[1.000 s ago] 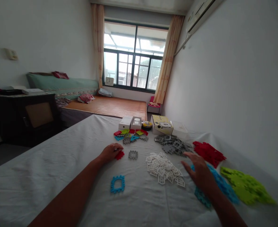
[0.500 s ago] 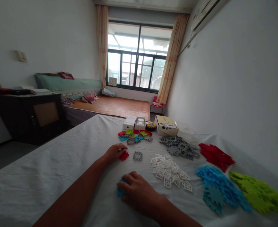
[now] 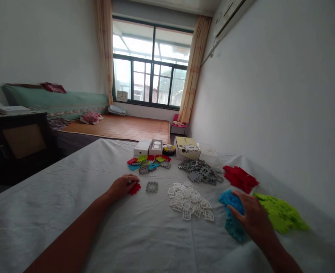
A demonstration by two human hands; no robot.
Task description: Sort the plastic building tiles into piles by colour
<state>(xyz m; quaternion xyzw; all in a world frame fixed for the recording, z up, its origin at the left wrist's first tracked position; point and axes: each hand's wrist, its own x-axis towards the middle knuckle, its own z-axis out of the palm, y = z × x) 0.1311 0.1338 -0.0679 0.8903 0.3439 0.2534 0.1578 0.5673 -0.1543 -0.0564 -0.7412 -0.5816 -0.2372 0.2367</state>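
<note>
My left hand (image 3: 123, 185) rests on the white cloth, its fingers curled on a small red toothed piece (image 3: 135, 189). A grey square frame piece (image 3: 151, 187) lies just right of it. My right hand (image 3: 251, 218) lies on the pile of blue pieces (image 3: 230, 223) at the right, with its fingers closed over a blue piece at the top of the pile. A heap of white pieces (image 3: 188, 199) sits between my two hands.
Piles of grey (image 3: 198, 172), red (image 3: 239, 178) and green pieces (image 3: 281, 214) lie at the right. Mixed coloured pieces (image 3: 148, 163), small white boxes (image 3: 143, 148), a tape roll (image 3: 169, 149) and a yellow box (image 3: 187, 148) line the far edge. Beyond stand a bed and a dark cabinet.
My right hand went left to the single blue frame piece near me, took it and moved back right onto the blue pile. That spot on the cloth is now bare. My left hand stayed.
</note>
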